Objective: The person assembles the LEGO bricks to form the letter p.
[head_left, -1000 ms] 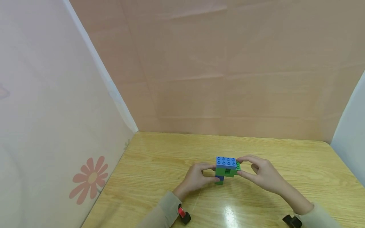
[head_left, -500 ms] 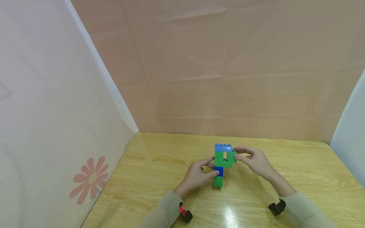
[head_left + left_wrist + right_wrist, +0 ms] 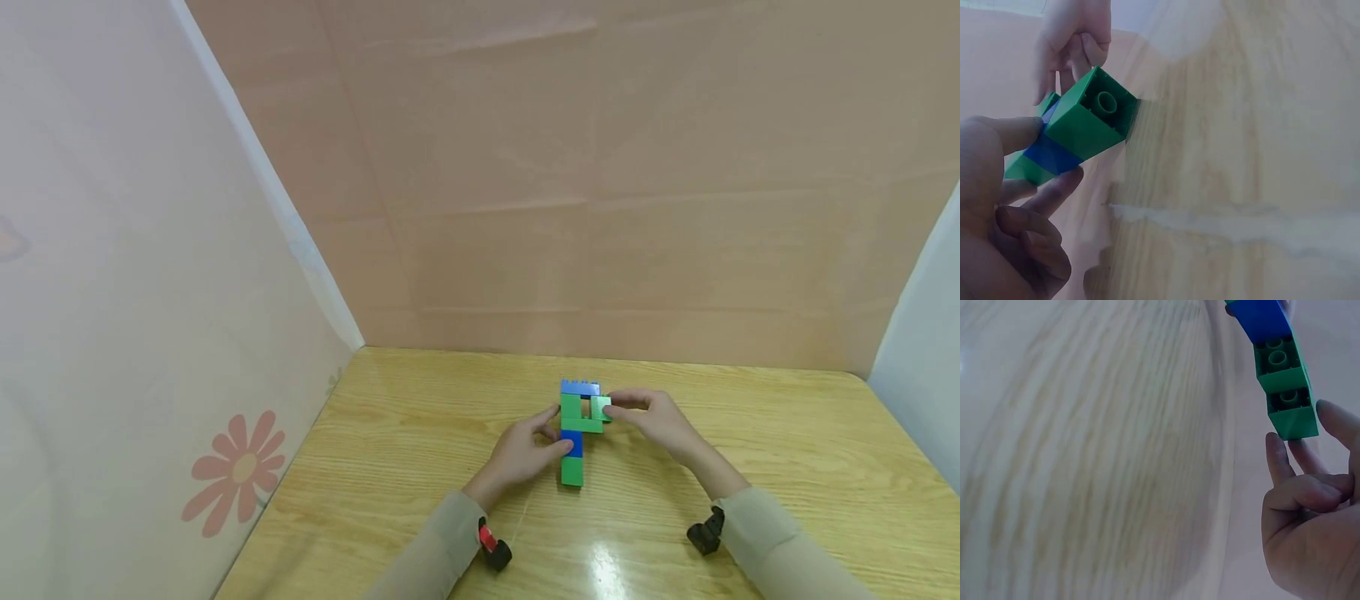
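Note:
A structure of blue and green toy building bricks is held between both hands above the table in the head view. Its long blue top brick has studs pointing away, and a small gap shows beneath it. My left hand pinches the lower blue brick between thumb and fingers. Below that brick is a green brick, whose hollow underside faces the left wrist view. My right hand holds the green brick at the right side with its fingertips. In the right wrist view, hollow undersides of green bricks show.
The wood-grain table stretches under both hands. A brown covering stands at its back, with a pale panel bearing a red flower on the left and a bluish panel on the right. Cameras are strapped at both wrists.
The brick structure has tipped back, from studs facing up to its side showing, and shifted slightly left. My right hand moved left along with it, while the left hand kept its grip.

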